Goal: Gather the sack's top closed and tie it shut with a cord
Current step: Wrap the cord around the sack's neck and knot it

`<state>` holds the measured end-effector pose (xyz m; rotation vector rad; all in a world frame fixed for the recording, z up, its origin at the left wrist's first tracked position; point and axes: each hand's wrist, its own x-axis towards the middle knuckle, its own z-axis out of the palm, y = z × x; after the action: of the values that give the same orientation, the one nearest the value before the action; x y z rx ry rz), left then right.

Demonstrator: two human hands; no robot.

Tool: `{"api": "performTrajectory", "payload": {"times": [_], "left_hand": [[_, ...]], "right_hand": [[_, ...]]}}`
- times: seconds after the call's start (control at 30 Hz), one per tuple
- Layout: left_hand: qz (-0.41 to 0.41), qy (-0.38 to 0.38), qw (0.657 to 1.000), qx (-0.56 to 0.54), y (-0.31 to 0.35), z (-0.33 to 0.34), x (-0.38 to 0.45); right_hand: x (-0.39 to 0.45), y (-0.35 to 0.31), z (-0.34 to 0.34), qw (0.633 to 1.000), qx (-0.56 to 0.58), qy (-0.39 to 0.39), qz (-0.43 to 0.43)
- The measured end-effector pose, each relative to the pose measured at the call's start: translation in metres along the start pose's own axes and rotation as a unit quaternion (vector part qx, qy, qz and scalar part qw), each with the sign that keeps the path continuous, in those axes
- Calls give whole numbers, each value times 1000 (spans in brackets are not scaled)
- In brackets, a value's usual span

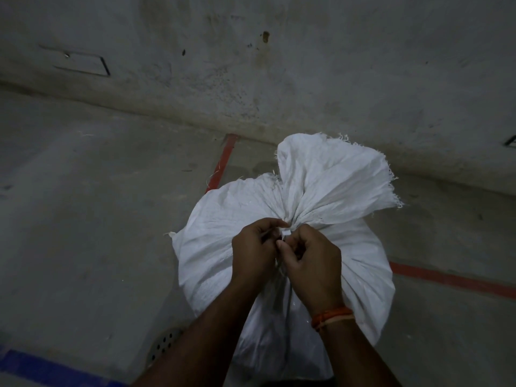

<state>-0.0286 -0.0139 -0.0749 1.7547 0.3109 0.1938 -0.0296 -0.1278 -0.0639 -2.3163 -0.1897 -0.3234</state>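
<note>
The left hand [255, 248] and right hand [310, 259] met at the neck of the sack [321, 238], both pinching a white cord [286, 232]. Judged mid-knot; a good tie would keep the cord low and taut, pulling both ends evenly.

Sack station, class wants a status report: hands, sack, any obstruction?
Both hands, left hand and right hand, pinched at sack neck, working the cord. Top gathered, frayed edge fanned above. Nothing in the way.

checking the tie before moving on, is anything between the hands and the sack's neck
Nothing visible is. Both hands, left and right, are already at the gathered neck of the sack, pinching a small white bit of cord between them. Only bare floor surrounds the sack.
</note>
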Motion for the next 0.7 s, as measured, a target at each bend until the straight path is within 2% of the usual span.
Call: {"api": "performTrajectory", "payload": {"times": [0.13, 0.23, 0.47, 0.7], "left_hand": [[1, -4, 1000, -1, -3, 0, 1], [-1, -15, 1000, -11, -2, 1, 1], [-6, -2, 1000, -2, -1, -2, 2], [-7, -6, 1000, 9, 1, -2, 3]], "right_hand": [[0, 2, 0, 1000, -4, 10, 6], [4, 6, -5, 999, 36, 9, 38], [10, 12, -17, 981, 148, -105, 74], [9, 10, -15, 982, 145, -81, 84]]}}
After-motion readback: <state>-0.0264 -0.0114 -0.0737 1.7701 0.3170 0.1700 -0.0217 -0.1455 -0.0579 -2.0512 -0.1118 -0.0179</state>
